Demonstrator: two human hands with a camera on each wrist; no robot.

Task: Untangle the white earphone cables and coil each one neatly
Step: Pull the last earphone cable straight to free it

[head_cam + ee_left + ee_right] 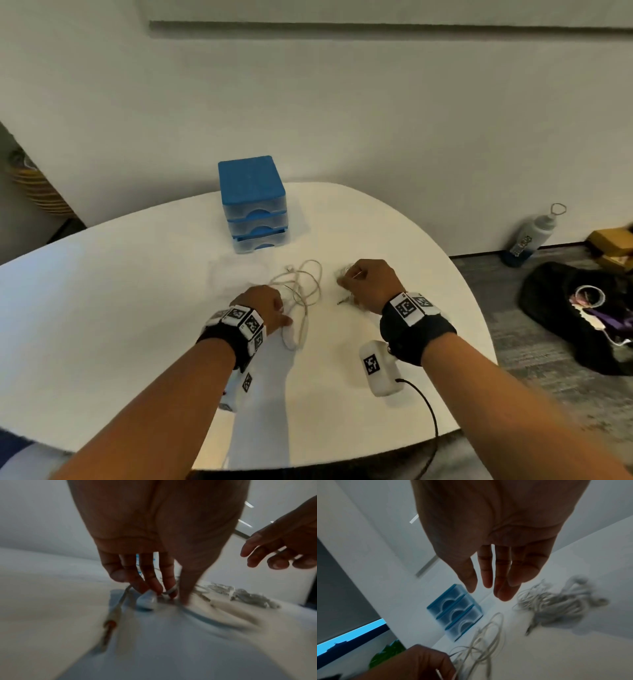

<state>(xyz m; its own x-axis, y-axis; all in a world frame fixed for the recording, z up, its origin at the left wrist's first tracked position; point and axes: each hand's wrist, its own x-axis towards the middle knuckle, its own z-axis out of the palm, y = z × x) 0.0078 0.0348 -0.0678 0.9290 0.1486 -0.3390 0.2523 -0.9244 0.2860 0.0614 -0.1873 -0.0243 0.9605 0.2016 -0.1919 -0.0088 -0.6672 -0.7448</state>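
Observation:
A loose white earphone cable (306,286) lies in open loops on the white table (137,291), between my hands. My left hand (274,308) pinches that cable (171,590) at its near end, fingertips down on the table, with an earbud (147,600) and the jack plug (109,624) beside them. A second white cable lies in a bundled coil (556,604) to the right, partly hidden in the head view. My right hand (488,588) hovers just above and left of that coil, fingers straight and holding nothing.
A blue three-drawer box (253,205) stands at the back of the table, behind the cables. On the floor to the right are a bottle (531,240) and a black bag (575,308). The table's right edge curves close to my right forearm.

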